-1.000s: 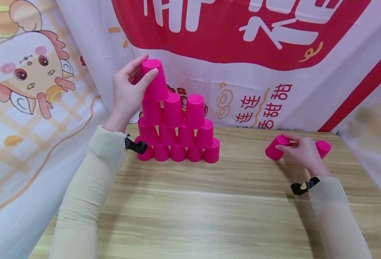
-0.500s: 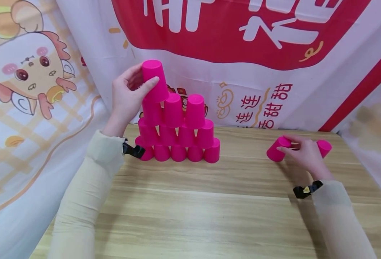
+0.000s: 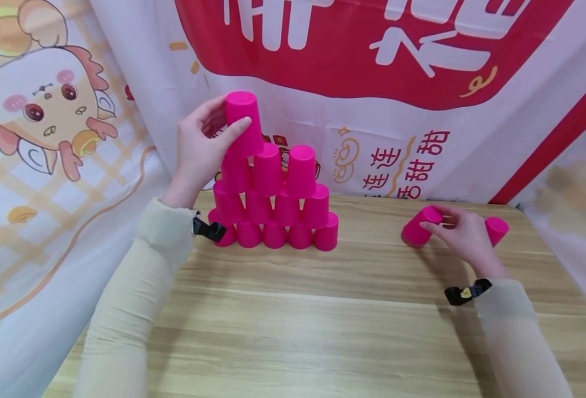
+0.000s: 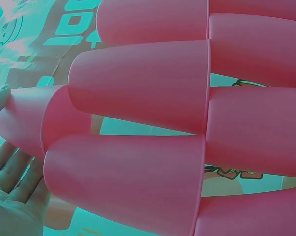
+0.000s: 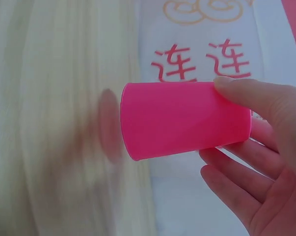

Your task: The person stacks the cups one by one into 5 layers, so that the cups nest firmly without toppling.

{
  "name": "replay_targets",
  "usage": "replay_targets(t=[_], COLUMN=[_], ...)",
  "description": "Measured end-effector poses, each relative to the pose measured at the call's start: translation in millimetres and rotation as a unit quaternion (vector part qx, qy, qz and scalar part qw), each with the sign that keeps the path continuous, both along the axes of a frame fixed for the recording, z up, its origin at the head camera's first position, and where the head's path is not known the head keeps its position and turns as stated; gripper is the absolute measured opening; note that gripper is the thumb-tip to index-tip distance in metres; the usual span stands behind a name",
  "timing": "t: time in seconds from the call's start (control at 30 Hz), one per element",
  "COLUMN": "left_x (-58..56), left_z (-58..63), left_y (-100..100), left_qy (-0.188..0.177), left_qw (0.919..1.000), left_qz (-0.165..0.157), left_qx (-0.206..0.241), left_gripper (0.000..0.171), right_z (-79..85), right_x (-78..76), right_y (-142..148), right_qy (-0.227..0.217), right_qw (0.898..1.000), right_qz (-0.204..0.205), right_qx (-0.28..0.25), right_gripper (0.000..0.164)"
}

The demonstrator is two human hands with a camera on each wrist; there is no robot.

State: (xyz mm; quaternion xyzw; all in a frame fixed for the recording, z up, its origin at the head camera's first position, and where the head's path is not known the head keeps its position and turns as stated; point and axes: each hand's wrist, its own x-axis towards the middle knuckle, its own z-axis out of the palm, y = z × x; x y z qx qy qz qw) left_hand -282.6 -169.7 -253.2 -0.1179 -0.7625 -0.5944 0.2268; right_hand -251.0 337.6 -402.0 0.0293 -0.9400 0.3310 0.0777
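My left hand (image 3: 200, 141) holds a pink plastic cup (image 3: 243, 124) upside down at the top left of a pyramid of pink cups (image 3: 267, 171). In the left wrist view the held cup (image 4: 25, 115) tilts, and part of its inside shows; its rim meets or overlaps the top-row cups, and I cannot tell whether it rests on them. At the right, my right hand (image 3: 467, 235) grips another upside-down pink cup (image 3: 419, 228) between thumb and fingers. The right wrist view shows this cup (image 5: 182, 118) just above the tabletop, apart from its reflection.
One more pink cup (image 3: 497, 231) stands behind my right hand, partly hidden by it. The wooden table (image 3: 313, 331) ends at a printed cloth backdrop (image 3: 352, 121), with another cloth (image 3: 64, 221) hanging along the left. The pyramid stands near the table's back edge.
My left hand and its cup have shifted slightly right over the pyramid. The right hand's cup went a little right, then back left, and now leans more. The pyramid looks unchanged.
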Motion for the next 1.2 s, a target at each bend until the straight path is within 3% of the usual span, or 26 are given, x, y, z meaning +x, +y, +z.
replay_targets(t=[0.4, 0.63, 0.83, 0.97, 1.07, 1.2], left_x=[-5.3, -5.3, -6.7, -6.8, -6.5, -4.9], left_z=[-6.7, -7.7, -7.8, -7.9, -7.9, -6.5], left_y=[-2.4, -2.0, -2.6, -2.7, -2.5, -1.2], left_qy=[0.006, 0.008, 0.009, 0.011, 0.012, 0.004], left_qw=[0.9997, 0.9997, 0.9996, 0.9994, 0.9994, 0.9996], left_qz=[-0.017, -0.016, -0.017, -0.020, -0.019, -0.016], left_qx=[0.014, 0.016, 0.020, 0.024, 0.027, 0.024], left_gripper=[0.062, 0.064, 0.063, 0.063, 0.063, 0.063], right_z=[32.3, 57.3, 79.5, 99.0, 116.1, 137.9], right_x=[3.8, 8.3, 10.8, 10.5, 10.7, 10.6], right_y=[-35.9, -70.7, -99.1, -117.2, -131.7, -150.3], right_qy=[0.012, 0.085, 0.162, 0.208, 0.234, 0.253], right_qw=[0.999, 0.991, 0.976, 0.959, 0.945, 0.934], right_qz=[-0.012, -0.003, 0.012, 0.026, 0.032, 0.045], right_qx=[-0.052, -0.102, -0.143, -0.192, -0.226, -0.248], right_gripper=[0.078, 0.065, 0.057, 0.054, 0.053, 0.052])
